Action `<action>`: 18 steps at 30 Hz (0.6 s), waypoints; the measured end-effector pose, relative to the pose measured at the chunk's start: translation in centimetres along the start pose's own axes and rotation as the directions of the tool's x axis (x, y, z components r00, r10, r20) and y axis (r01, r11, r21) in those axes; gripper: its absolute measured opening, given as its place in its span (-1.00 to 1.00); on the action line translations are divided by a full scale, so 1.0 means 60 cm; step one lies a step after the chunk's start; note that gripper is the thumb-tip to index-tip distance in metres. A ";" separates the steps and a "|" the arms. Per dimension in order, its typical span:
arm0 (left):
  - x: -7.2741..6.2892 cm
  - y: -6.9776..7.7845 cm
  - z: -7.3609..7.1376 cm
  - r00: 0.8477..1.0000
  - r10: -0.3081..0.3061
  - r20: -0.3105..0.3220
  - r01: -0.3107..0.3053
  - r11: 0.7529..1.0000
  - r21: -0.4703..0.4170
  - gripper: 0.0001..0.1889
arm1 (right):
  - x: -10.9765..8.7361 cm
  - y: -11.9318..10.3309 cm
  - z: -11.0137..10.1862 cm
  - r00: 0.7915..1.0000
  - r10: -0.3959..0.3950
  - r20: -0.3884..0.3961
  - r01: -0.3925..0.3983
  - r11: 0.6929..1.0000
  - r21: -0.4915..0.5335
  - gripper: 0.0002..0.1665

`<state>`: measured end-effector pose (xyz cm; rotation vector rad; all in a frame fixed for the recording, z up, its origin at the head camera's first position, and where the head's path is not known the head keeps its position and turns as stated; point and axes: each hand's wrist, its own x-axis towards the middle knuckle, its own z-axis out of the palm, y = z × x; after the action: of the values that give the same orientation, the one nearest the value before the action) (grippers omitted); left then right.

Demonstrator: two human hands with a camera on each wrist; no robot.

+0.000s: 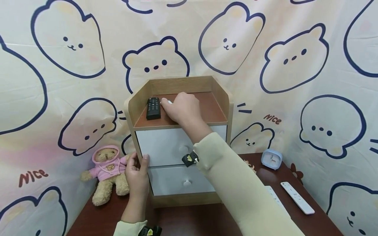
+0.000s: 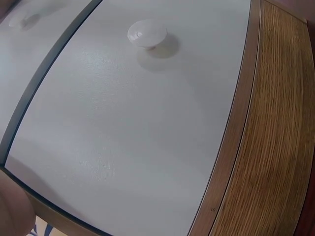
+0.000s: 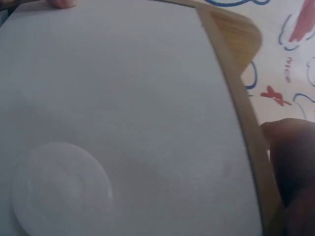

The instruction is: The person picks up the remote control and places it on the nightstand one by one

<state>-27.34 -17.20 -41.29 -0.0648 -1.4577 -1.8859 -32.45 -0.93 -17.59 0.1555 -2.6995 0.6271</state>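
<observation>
A small wooden drawer cabinet point(image 1: 187, 199) with two white drawer fronts stands on the table, an open shelf on top. On that shelf my right hand point(image 1: 186, 106) pinches a small white thing point(image 1: 169, 102), mostly hidden by the fingers. Just left of it lies a black remote control point(image 1: 153, 108). My left hand point(image 1: 138, 175) holds the cabinet's left edge, thumb in front and fingers along the side. The lower drawer's white knob point(image 2: 147, 33) shows in the left wrist view. In the right wrist view, a drawer knob point(image 3: 61, 191) appears close up.
A teddy bear point(image 1: 109, 170) in a pink hoodie sits left of the cabinet. To the right are a blue alarm clock point(image 1: 271, 159), a white power strip point(image 1: 297, 197) and a partly hidden white object point(image 1: 277, 200). A bear-printed cloth point(image 1: 189, 26) hangs behind.
</observation>
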 end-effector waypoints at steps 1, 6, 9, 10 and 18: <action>0.000 0.000 0.000 1.000 -0.001 0.000 0.001 1.000 0.003 -0.66 | -0.006 0.004 -0.002 1.000 -0.004 -0.017 0.004 1.000 0.014 -0.25; 0.000 -0.004 -0.001 1.000 -0.009 0.000 0.009 1.000 0.009 -0.65 | -0.058 0.045 -0.008 0.977 -0.133 -0.166 0.155 0.980 0.126 -0.34; 0.001 -0.006 -0.002 1.000 -0.006 -0.002 0.006 1.000 0.010 -0.66 | -0.101 0.087 -0.005 0.902 -0.301 -0.309 0.372 0.906 0.203 -0.50; 0.001 -0.007 -0.002 1.000 -0.005 -0.001 0.005 1.000 0.008 -0.66 | -0.115 0.103 -0.004 0.858 -0.358 -0.367 0.452 0.866 0.211 -0.54; 0.003 -0.009 0.002 1.000 0.027 0.006 -0.027 0.999 -0.037 -0.69 | -0.199 0.219 0.027 0.491 -0.503 -0.711 0.751 0.658 0.054 -0.61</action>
<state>-27.82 -17.17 -41.60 -0.1085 -1.4194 -1.8928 -24.34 10.41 -28.68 0.8484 -1.6182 0.7395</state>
